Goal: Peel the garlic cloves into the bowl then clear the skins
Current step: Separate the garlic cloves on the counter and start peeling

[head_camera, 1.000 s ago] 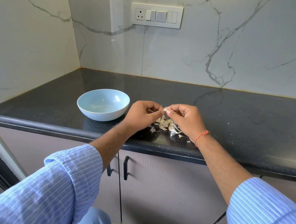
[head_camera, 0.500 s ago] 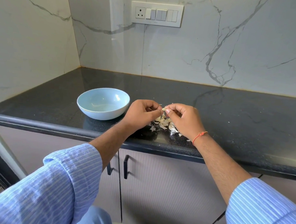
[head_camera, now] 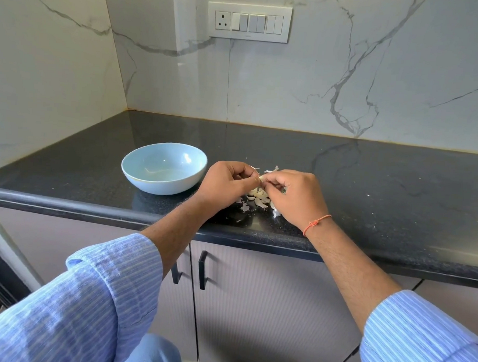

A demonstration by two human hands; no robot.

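Left hand: my left hand [head_camera: 226,184] is curled, fingertips pinching 1 end of a garlic clove [head_camera: 261,179] held above the counter.
Right hand: my right hand [head_camera: 295,197] is curled too, thumb and fingers pinching the other end of the same clove; both hands meet at it. An orange thread [head_camera: 315,223] is tied round this wrist.
Clove pile: loose garlic cloves and skins [head_camera: 256,197] lie on the black countertop [head_camera: 385,189] directly under my hands, partly hidden by them; a few skin scraps [head_camera: 272,170] show just beyond my fingers.
Bowl: pale blue bowl [head_camera: 164,168] stands upright on the counter, just left of my left hand, near the front edge. I cannot tell for sure whether anything lies in it; only pale glints show at the bottom.
Writing: none readable anywhere. The white switch plate [head_camera: 249,22] on the marble wall carries 1 socket and several rockers, with no legible marking.
Sleeves: blue striped, pushed up both forearms.
Below counter: grey cabinet doors with 2 black handles [head_camera: 202,269].
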